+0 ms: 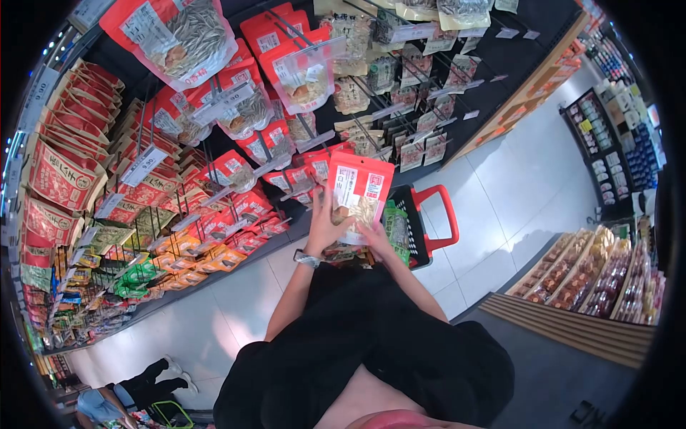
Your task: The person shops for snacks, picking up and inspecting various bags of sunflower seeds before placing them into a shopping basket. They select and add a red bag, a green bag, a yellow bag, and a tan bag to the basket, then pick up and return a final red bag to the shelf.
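Between my two hands is a red stand-up pouch [359, 182] with a white label and a window showing pale dried contents. My left hand [327, 227] grips its left edge, and a watch [307, 258] sits on that wrist. On the lower right corner of the pouch, my right hand [376, 239] is closed. A black shopping basket [421, 247] with a red handle [450, 223] stands beyond my right hand, partly hidden by the pouch and arm. Inside it lies a green package [396, 227].
Racks of hanging pouches [268, 146] fill the front and left, with price tags [145, 165] sticking out. Bins of packaged food [572, 272] stand at right, beside the tiled floor [493, 193]. Another person [143, 386] is at lower left near a green-edged basket [171, 413].
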Motion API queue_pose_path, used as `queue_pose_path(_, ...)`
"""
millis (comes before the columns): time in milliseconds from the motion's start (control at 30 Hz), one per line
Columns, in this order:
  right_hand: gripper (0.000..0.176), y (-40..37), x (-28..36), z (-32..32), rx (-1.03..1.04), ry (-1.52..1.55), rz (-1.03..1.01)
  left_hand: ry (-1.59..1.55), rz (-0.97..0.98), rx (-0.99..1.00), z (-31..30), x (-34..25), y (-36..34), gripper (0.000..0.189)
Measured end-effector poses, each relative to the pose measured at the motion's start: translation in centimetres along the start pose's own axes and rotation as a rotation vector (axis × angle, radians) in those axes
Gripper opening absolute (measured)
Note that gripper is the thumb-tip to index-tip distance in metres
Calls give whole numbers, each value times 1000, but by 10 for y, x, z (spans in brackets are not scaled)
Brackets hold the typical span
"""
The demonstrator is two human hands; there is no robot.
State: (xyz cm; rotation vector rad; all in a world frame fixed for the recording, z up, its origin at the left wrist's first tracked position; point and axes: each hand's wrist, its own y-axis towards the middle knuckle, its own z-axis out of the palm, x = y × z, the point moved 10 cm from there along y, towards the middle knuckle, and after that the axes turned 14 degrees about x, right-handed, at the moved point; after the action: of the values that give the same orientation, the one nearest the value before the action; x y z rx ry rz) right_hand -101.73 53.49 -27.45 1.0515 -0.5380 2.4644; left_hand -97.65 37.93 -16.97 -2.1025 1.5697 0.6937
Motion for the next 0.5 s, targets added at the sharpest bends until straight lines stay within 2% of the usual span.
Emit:
queue_pose_path(67, 48, -1, 3, -1, 6, -12, 35, -630, 39, 29, 12, 24, -3, 110)
queue_pose_path(100, 48, 3, 10, -2, 11, -20, 23, -724, 30, 81, 16, 23, -6, 102)
queue_pose_path(200, 47, 25, 31, -1, 45, -97, -23, -758, 34, 74, 2, 14, -2, 94)
queue_pose_path(267, 41, 51, 66, -11, -66, -226, -189, -717, 98, -6, -28, -3, 10, 92)
queue_pose_path(367, 40, 74, 143, 37, -54, -143, -294, -690, 269, -85, -87, -43, 37, 107)
queue_pose_path(500, 41, 99, 215, 85, 4, -138, -473, -848, 308, -149, -130, -60, 54, 114)
